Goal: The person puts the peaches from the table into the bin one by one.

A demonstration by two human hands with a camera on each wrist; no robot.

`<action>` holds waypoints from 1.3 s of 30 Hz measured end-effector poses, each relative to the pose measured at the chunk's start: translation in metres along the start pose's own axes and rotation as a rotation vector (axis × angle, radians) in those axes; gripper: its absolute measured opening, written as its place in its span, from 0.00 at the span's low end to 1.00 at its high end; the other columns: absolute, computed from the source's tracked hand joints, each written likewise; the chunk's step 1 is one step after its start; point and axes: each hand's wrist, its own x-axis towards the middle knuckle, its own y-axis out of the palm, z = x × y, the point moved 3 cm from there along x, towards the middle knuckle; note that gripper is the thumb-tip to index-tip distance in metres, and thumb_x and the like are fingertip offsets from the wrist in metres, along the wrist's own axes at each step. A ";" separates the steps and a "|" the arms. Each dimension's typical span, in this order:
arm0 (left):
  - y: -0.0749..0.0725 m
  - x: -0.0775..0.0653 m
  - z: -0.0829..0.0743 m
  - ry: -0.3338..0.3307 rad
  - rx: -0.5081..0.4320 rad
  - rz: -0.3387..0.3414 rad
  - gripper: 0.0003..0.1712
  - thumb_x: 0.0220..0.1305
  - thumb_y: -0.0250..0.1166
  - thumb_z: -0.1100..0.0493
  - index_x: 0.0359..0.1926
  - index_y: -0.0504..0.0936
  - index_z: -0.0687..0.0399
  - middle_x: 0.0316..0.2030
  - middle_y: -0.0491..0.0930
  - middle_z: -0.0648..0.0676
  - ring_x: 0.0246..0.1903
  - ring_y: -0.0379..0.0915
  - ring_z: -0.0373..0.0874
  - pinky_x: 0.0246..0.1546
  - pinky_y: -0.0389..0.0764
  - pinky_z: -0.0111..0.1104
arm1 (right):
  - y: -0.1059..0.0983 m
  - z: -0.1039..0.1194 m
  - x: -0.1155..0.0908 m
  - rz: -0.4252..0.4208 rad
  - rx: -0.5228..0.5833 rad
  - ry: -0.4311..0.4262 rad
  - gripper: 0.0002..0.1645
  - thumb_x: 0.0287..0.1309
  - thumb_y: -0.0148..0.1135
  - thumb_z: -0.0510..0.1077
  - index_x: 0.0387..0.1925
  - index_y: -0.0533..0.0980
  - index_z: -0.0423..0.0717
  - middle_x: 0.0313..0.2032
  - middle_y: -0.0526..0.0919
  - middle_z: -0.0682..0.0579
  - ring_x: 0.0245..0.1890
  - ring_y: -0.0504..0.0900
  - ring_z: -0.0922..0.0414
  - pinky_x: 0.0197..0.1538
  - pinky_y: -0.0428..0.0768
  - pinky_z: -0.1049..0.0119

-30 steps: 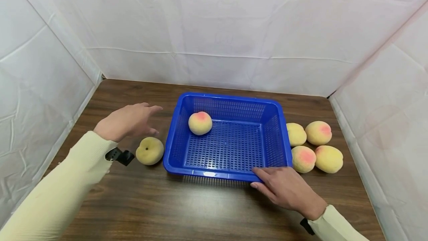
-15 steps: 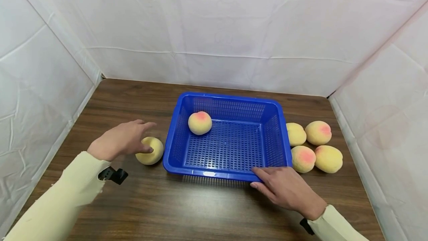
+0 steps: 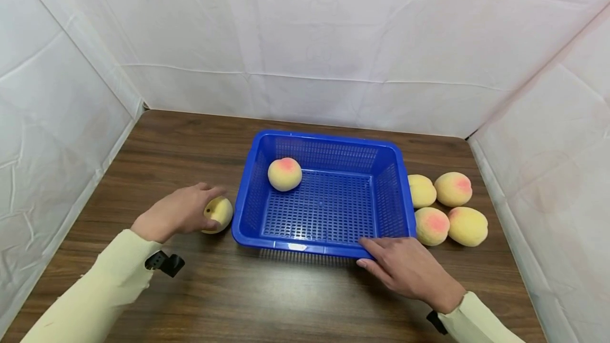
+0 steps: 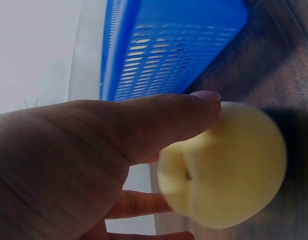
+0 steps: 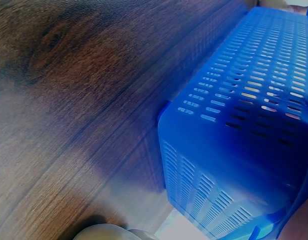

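We note the left hand [image 3: 178, 213] curved round a round, matte yellow peach [image 3: 220, 214], thumb along one side and fingers along the other; the fruit has a small dark stem pit and a shallow crease. It sits on a dark brown wood-grain table [image 3: 286, 306], just beside the left wall of a rectangular blue plastic basket [image 3: 324, 250]. The basket has rounded corners, a smooth glossy rim, slotted walls and a perforated floor. We record the right hand [image 3: 407, 269] holding the rim near the near right corner, fingers over the top, thumb outside. Inside, toward the left wall, rests a plump yellow peach with a pink blush [image 3: 285, 175]. Right of the basket we count four clustered yellow peaches [image 3: 432, 226], some pink-patched. Creased white sheeting [image 3: 314, 36] stands behind.
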 end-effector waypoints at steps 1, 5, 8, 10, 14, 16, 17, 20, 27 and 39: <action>0.002 0.000 0.000 0.001 -0.001 -0.001 0.39 0.53 0.70 0.50 0.65 0.69 0.57 0.55 0.72 0.68 0.45 0.73 0.59 0.43 0.76 0.53 | 0.000 0.000 0.000 0.000 -0.001 0.000 0.21 0.67 0.52 0.60 0.49 0.77 0.51 0.35 0.83 0.59 0.30 0.81 0.62 0.29 0.82 0.60; 0.009 0.002 -0.001 0.006 -0.016 -0.014 0.40 0.52 0.72 0.48 0.64 0.70 0.58 0.55 0.71 0.68 0.44 0.73 0.58 0.43 0.77 0.53 | 0.000 0.000 0.001 0.004 -0.001 0.001 0.22 0.67 0.52 0.60 0.49 0.77 0.51 0.35 0.83 0.59 0.31 0.81 0.62 0.30 0.82 0.60; 0.014 0.003 -0.001 0.011 -0.030 -0.039 0.42 0.50 0.73 0.48 0.63 0.70 0.58 0.55 0.71 0.68 0.42 0.73 0.56 0.40 0.77 0.51 | -0.001 -0.001 0.001 0.006 -0.001 0.004 0.22 0.67 0.52 0.60 0.49 0.77 0.50 0.36 0.83 0.58 0.31 0.81 0.62 0.30 0.82 0.60; 0.017 0.005 0.000 0.008 -0.040 -0.049 0.42 0.49 0.74 0.48 0.63 0.70 0.57 0.53 0.71 0.67 0.39 0.73 0.54 0.37 0.78 0.49 | -0.001 -0.001 0.001 0.006 -0.003 0.003 0.22 0.67 0.52 0.60 0.49 0.77 0.50 0.36 0.84 0.58 0.31 0.81 0.62 0.30 0.82 0.60; 0.023 0.007 0.000 0.004 -0.059 -0.067 0.43 0.48 0.75 0.49 0.63 0.70 0.56 0.50 0.71 0.66 0.37 0.72 0.53 0.35 0.78 0.47 | -0.001 -0.001 0.001 0.005 -0.006 0.001 0.22 0.67 0.52 0.60 0.49 0.77 0.50 0.36 0.83 0.58 0.31 0.81 0.62 0.30 0.82 0.60; 0.025 0.008 0.000 0.009 -0.061 -0.081 0.42 0.47 0.75 0.50 0.63 0.70 0.56 0.49 0.71 0.65 0.36 0.72 0.53 0.34 0.78 0.46 | -0.001 -0.001 0.001 0.003 -0.007 -0.001 0.22 0.67 0.52 0.60 0.49 0.77 0.50 0.35 0.83 0.59 0.30 0.81 0.62 0.29 0.81 0.60; 0.025 0.008 0.000 0.012 -0.062 -0.091 0.42 0.47 0.75 0.50 0.63 0.70 0.56 0.49 0.72 0.65 0.35 0.72 0.52 0.33 0.78 0.46 | -0.001 -0.001 0.001 0.003 -0.008 -0.002 0.22 0.67 0.52 0.60 0.49 0.77 0.50 0.35 0.83 0.59 0.30 0.81 0.62 0.29 0.81 0.60; 0.026 0.007 -0.001 0.020 -0.059 -0.113 0.40 0.46 0.74 0.51 0.62 0.71 0.56 0.47 0.72 0.64 0.33 0.72 0.51 0.31 0.78 0.45 | -0.001 0.000 0.001 -0.001 -0.007 -0.006 0.21 0.67 0.52 0.60 0.49 0.77 0.50 0.34 0.83 0.59 0.30 0.81 0.62 0.29 0.81 0.60; 0.025 0.005 -0.001 0.039 -0.050 -0.131 0.38 0.45 0.74 0.52 0.59 0.73 0.55 0.47 0.73 0.63 0.29 0.71 0.49 0.26 0.76 0.41 | -0.001 0.001 0.001 0.000 -0.002 -0.003 0.22 0.67 0.52 0.60 0.49 0.77 0.50 0.34 0.83 0.59 0.30 0.81 0.62 0.29 0.81 0.60; 0.021 0.004 -0.001 0.053 -0.032 -0.138 0.38 0.45 0.73 0.52 0.59 0.74 0.57 0.48 0.74 0.64 0.31 0.72 0.49 0.28 0.77 0.42 | -0.002 0.001 0.001 0.002 0.000 0.000 0.21 0.67 0.52 0.60 0.49 0.77 0.51 0.33 0.82 0.60 0.29 0.80 0.63 0.28 0.81 0.61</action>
